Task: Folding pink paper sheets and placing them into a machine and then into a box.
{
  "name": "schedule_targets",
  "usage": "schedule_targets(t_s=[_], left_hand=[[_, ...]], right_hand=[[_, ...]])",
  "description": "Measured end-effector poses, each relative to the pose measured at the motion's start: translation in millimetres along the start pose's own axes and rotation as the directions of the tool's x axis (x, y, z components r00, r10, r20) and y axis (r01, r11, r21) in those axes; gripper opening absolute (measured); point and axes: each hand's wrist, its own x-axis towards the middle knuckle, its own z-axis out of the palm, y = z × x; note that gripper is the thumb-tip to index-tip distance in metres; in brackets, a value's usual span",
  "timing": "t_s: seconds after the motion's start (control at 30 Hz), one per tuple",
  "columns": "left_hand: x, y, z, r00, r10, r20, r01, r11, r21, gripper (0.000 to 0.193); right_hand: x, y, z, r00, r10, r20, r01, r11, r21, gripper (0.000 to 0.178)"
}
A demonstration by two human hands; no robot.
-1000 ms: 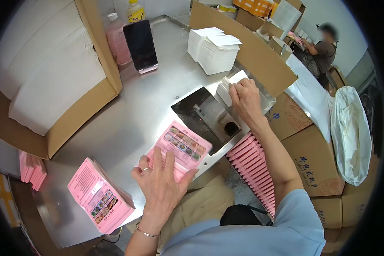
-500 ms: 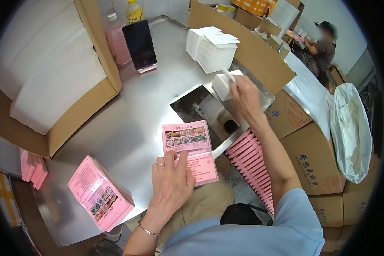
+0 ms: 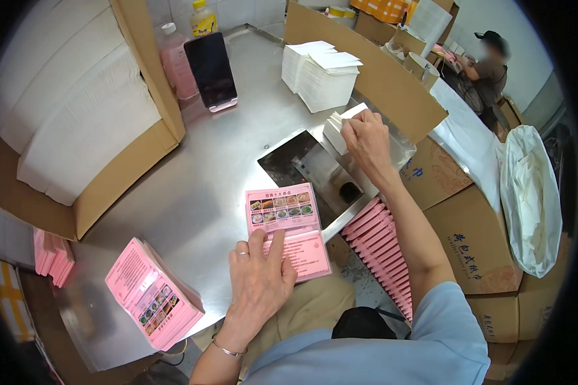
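Observation:
My left hand (image 3: 261,264) lies with fingers stretched out on a pink printed packet (image 3: 308,256), which has small food pictures on its upper part and a slit across the middle. The packet rests at the table's near edge. My right hand (image 3: 368,138) is closed at a small stack of folded white tissues (image 3: 335,131), pinching at its near side; the fingertips are partly hidden. The tissue edges fan out a little on the left. Between the hands, a dark rectangular opening with a metal plate (image 3: 318,168) is set in the table.
A taller stack of white tissues (image 3: 321,77) stands farther back. Pink packets (image 3: 154,295) are piled at the left, with more pink pieces (image 3: 379,250) in a row below right. A phone (image 3: 210,70) stands before bottles. Cartons (image 3: 472,237) line the right; a person (image 3: 488,64) sits beyond.
My right hand has come down onto the small tissue stack; the white strip that stuck out of its fingers no longer shows there. My left hand has stayed on the packet.

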Motion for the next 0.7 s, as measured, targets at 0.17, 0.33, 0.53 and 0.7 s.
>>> schedule_targets(t_s=[0.17,0.33,0.53,0.7], left_hand=[[-0.4,2.2,1.4,1.0,-0.012,-0.007,0.012,0.999,0.034,0.048],[0.4,-7.4,9.2,0.992,0.095,-0.085,-0.093,0.995,0.027,0.046],[0.7,-17.5,-20.3,0.995,-0.102,-0.023,0.102,0.995,-0.012,0.074],[13.1,1.9,-8.8,0.997,-0.058,-0.043,0.054,0.994,-0.095,0.082]], right_hand=[[-7.4,11.2,-1.4,0.998,-0.041,-0.046,0.044,0.996,0.08,0.016],[-14.2,22.0,-9.3,0.976,-0.162,-0.148,0.171,0.984,0.048,0.039],[-135.2,-110.3,-51.0,0.579,-0.815,-0.032,0.753,0.519,0.406,0.04],[-88.9,-116.4,13.1,0.766,-0.583,0.273,0.498,0.805,0.321,0.024]])
